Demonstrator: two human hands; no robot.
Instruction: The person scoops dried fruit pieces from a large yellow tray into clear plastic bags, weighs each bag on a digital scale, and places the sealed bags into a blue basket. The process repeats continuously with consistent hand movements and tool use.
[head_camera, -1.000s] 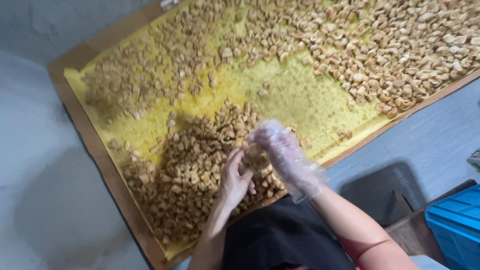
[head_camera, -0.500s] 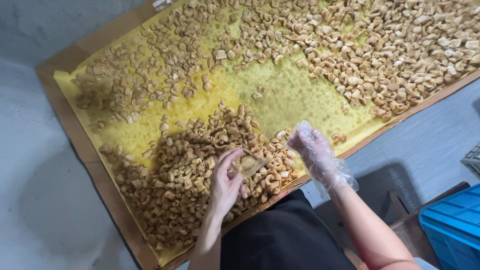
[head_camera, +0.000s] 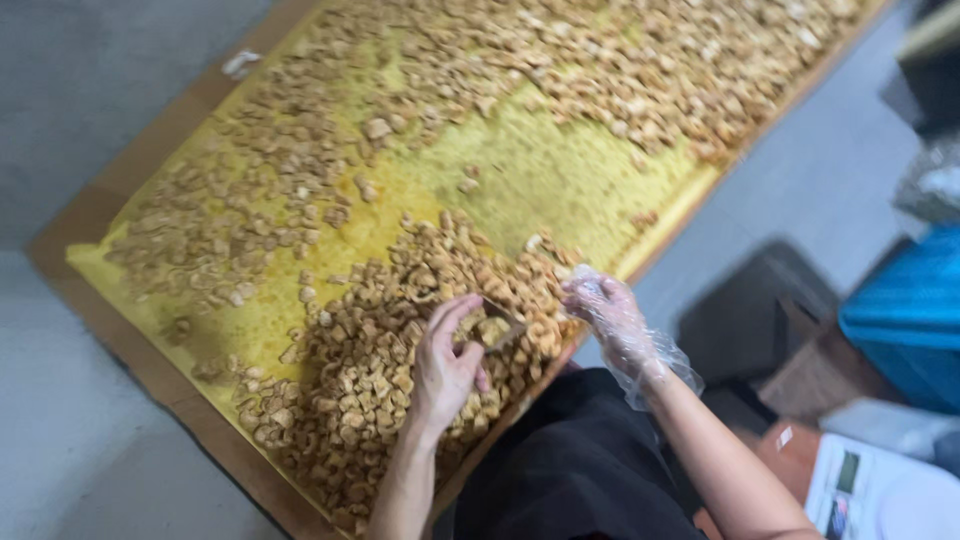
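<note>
My right hand (head_camera: 612, 318) wears a thin, clear plastic glove, crinkled and slightly shiny, bunched loose at the wrist; my left hand (head_camera: 447, 365) is bare skin. The pale tan pieces (head_camera: 370, 385) under my fingers look dry, rough and matt. They lie on a yellow sheet (head_camera: 540, 180) with a dull, grainy finish, edged by a brown board (head_camera: 120, 345) that looks like matt cardboard or wood. The floor (head_camera: 90, 70) is grey and matt, the crate (head_camera: 905, 320) smooth blue plastic.

Head view, steeply downward, close.

Bare left hand (head_camera: 445, 365) curled; gloved right hand (head_camera: 608, 312) open.
</note>
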